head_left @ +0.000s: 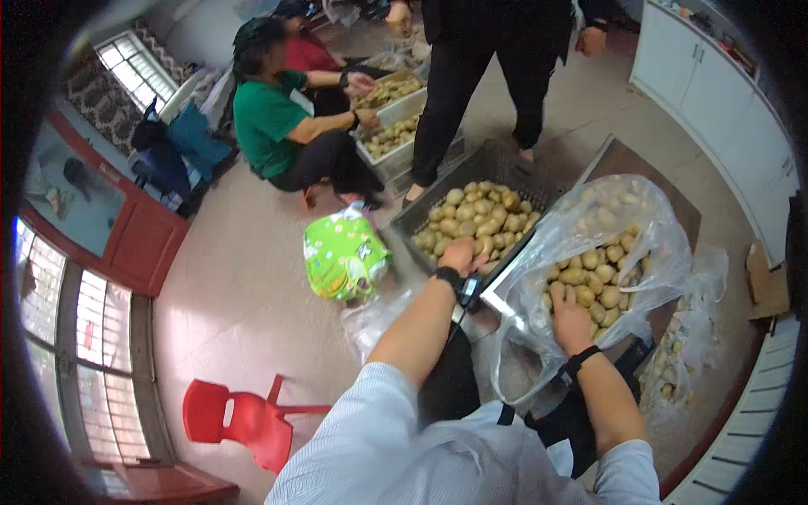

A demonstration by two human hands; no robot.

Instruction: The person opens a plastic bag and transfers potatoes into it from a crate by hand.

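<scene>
My left hand (463, 255) reaches into a dark plastic crate (404, 227) filled with potatoes (480, 212). Its fingers curl down around a potato at the crate's near edge, and the fingertips are partly hidden. My right hand (571, 321) lies on the potatoes (596, 276) inside a large clear plastic bag (648, 206), its fingers stretched out and apart, touching them. The bag's mouth is spread wide toward me, and part of its film drapes over the heap. A bright metallic edge (505, 290) runs between crate and bag.
A person in a green shirt (265, 126) squats by light crates (412, 105) of potatoes. Another person in dark trousers (459, 76) stands behind the dark crate. A green patterned bag (345, 254), a red chair (240, 421) and another plastic bag (682, 353) are on the floor.
</scene>
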